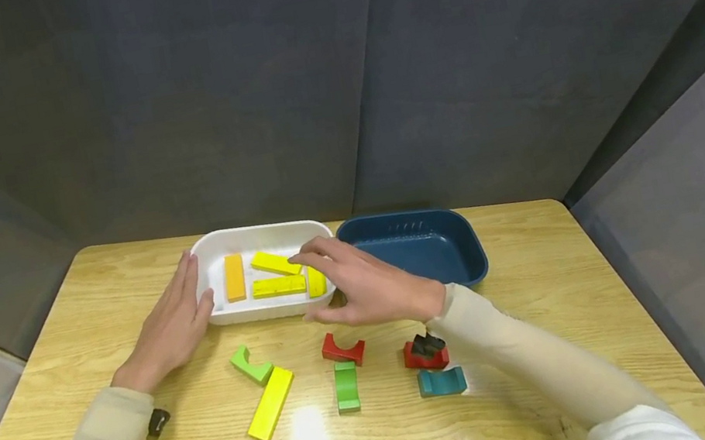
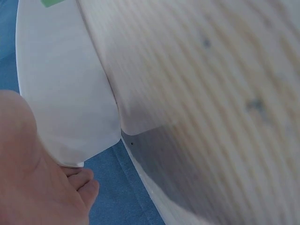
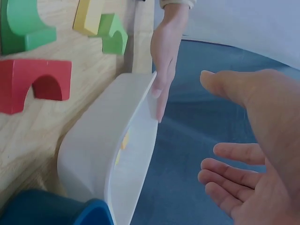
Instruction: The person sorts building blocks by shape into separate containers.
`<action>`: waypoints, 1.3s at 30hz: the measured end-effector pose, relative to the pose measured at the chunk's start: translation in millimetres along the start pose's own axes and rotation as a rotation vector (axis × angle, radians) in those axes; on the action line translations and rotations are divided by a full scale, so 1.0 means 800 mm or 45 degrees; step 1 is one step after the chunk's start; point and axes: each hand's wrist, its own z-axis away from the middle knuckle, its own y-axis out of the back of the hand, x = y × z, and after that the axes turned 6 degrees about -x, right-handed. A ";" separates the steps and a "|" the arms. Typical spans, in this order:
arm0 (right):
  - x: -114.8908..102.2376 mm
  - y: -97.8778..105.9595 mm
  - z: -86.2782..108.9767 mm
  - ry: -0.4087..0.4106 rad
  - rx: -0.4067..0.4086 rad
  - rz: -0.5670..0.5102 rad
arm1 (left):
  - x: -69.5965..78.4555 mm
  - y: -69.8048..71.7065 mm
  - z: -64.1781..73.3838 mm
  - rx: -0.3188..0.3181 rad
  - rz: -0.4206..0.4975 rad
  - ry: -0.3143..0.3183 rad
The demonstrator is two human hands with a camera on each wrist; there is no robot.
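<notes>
A white tray [image 1: 263,313] holds an orange block [image 1: 234,278] and three yellow blocks [image 1: 278,286]. My left hand [image 1: 168,323] rests on the tray's left end, fingers straight; the left wrist view shows its fingertips right at the white wall [image 2: 65,93]. Over the tray's right end hovers my right hand [image 1: 366,280], thumb and fingers spread with nothing between them. In the right wrist view that hand [image 3: 253,159] is apart from the tray. The right fingers partly cover the yellow block [image 1: 316,281] at that end.
A dark blue tray [image 1: 477,261] stands right of the white one. Nearer me lie a light green arch [image 1: 251,367], a long yellow block [image 1: 271,405], a red arch [image 1: 343,350], a green curved block [image 1: 346,386], a red block [image 1: 425,359] and a teal block [image 1: 442,382].
</notes>
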 end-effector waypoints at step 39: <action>-0.080 -0.041 0.004 0.405 -0.146 0.089 | -0.007 -0.002 0.012 0.000 0.011 0.019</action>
